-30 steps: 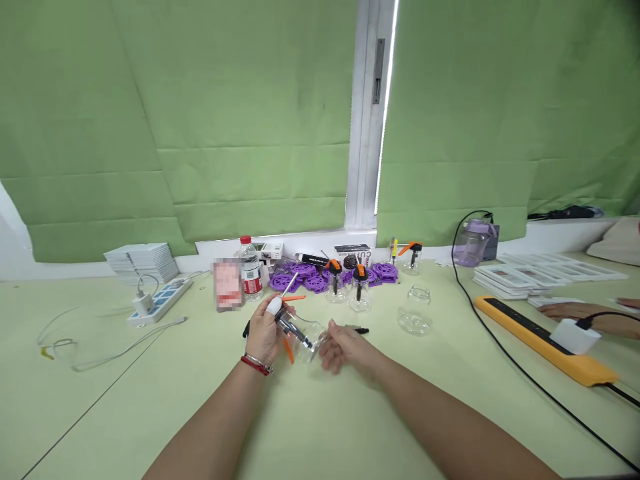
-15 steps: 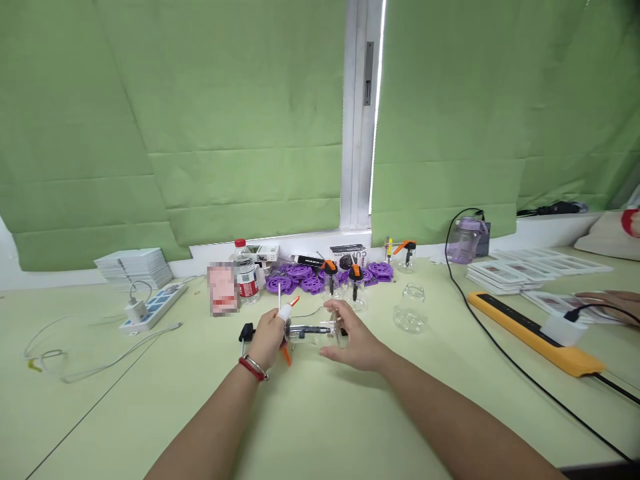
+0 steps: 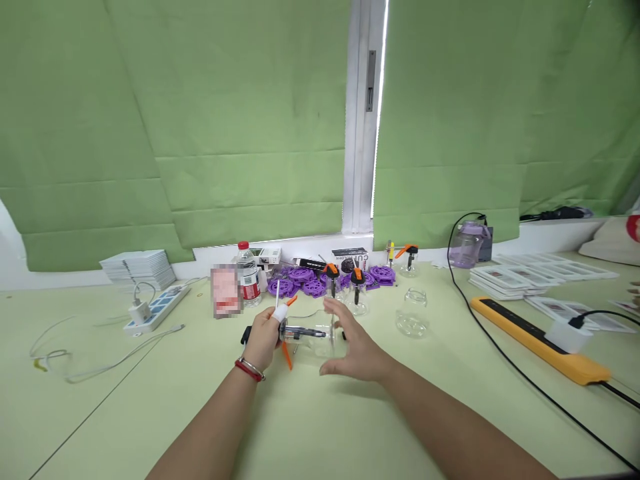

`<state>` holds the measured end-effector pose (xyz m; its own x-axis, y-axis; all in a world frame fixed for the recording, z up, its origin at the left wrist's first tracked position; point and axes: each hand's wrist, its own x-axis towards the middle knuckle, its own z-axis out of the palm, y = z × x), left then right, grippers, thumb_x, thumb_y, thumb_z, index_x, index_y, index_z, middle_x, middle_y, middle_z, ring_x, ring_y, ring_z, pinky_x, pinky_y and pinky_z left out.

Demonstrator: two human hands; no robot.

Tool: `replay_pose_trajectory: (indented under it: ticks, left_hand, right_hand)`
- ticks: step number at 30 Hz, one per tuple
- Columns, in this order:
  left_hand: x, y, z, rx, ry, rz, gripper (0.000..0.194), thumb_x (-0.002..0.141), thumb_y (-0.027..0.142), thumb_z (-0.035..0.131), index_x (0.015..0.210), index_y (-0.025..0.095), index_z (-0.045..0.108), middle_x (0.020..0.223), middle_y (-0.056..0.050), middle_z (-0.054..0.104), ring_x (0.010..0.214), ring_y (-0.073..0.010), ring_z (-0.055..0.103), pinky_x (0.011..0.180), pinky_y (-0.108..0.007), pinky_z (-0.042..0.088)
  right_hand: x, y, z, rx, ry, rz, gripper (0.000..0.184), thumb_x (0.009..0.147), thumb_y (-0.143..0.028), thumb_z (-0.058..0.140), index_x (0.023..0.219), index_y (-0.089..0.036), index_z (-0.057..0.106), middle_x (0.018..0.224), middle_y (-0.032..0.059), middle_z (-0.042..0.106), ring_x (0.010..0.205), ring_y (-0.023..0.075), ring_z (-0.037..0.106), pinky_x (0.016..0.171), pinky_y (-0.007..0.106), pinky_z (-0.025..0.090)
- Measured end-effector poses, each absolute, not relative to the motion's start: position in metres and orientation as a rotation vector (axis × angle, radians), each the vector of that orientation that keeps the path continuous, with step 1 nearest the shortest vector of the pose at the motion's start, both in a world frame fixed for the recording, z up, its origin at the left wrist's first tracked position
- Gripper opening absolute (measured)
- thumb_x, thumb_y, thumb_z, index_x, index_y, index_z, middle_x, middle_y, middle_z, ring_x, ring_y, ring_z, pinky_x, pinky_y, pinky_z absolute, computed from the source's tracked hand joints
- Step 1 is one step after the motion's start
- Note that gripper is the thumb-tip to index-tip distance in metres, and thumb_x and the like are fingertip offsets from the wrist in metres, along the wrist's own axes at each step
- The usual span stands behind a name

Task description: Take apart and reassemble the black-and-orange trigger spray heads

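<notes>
My left hand (image 3: 264, 339) is closed around the neck end of a clear glass jar (image 3: 315, 343) lying on its side above the table. A dark rod runs down inside the jar. Orange strips (image 3: 287, 357) and a pale thin stick (image 3: 278, 293) stick out by that hand, and something white covers a fingertip. My right hand (image 3: 357, 343) is spread at the jar's base, thumb below and fingers above; contact with the glass is unclear. Behind it stand two jars with black-and-orange tops, one of them this jar (image 3: 357, 300). An open clear jar (image 3: 413, 317) stands to the right.
Purple round parts (image 3: 300, 279) lie along the back beside a red-capped bottle (image 3: 249, 280). A white power strip (image 3: 163, 308) and cables are at left. At right are a yellow power strip (image 3: 540, 340), a black cable, printed cards (image 3: 505, 280) and a lilac jug (image 3: 467, 247).
The held jar has turned from slanting to nearly level. My right hand has gone from partly curled by its base to spread wide around that end.
</notes>
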<state>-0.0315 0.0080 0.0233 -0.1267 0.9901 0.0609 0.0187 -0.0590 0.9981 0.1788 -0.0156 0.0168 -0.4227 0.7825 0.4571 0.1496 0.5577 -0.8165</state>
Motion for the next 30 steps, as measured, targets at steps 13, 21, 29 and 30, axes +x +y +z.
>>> replay_pose_trajectory:
  ticks: [13,21,29,30]
  left_hand:
    - [-0.029,0.004,0.032,1.094,1.304,1.210,0.040,0.067,0.053,0.060,0.061,0.020,0.039,0.044,0.007,0.036,0.033,-0.0043,0.025,0.034,-0.018,0.011]
    - [-0.027,-0.004,0.038,0.986,1.304,0.953,0.039,0.066,0.052,0.061,0.061,0.019,0.040,0.044,0.006,0.042,0.031,-0.0030,0.022,0.036,-0.018,0.006]
    - [-0.021,-0.004,0.034,1.046,1.186,1.041,0.036,0.066,0.048,0.062,0.061,0.019,0.041,0.044,0.007,0.040,0.033,-0.0041,0.025,0.033,-0.018,0.010]
    - [-0.020,-0.004,0.034,1.052,1.141,1.086,0.036,0.066,0.048,0.062,0.061,0.019,0.041,0.045,0.007,0.040,0.033,-0.0042,0.026,0.033,-0.018,0.012]
  right_hand:
    - [0.174,-0.021,0.019,-0.473,-2.250,-0.565,0.040,0.077,-0.011,0.058,0.113,-0.026,0.051,0.116,0.0068,0.053,0.121,0.0257,0.041,0.101,0.050,0.038]
    - [0.183,-0.025,0.017,-0.125,-2.342,-0.837,0.024,0.082,-0.018,0.056,0.098,-0.036,0.057,0.102,-0.0082,0.064,0.104,0.0124,0.057,0.102,0.033,0.044]
    - [0.193,-0.023,0.024,-0.184,-2.561,-0.248,0.036,0.082,-0.021,0.057,0.107,-0.046,0.054,0.115,-0.0111,0.060,0.112,0.0115,0.052,0.110,0.036,0.031]
    - [0.193,-0.024,0.023,-0.260,-2.529,-0.218,0.038,0.082,-0.022,0.057,0.110,-0.047,0.053,0.122,-0.0101,0.056,0.119,0.0141,0.047,0.112,0.043,0.024]
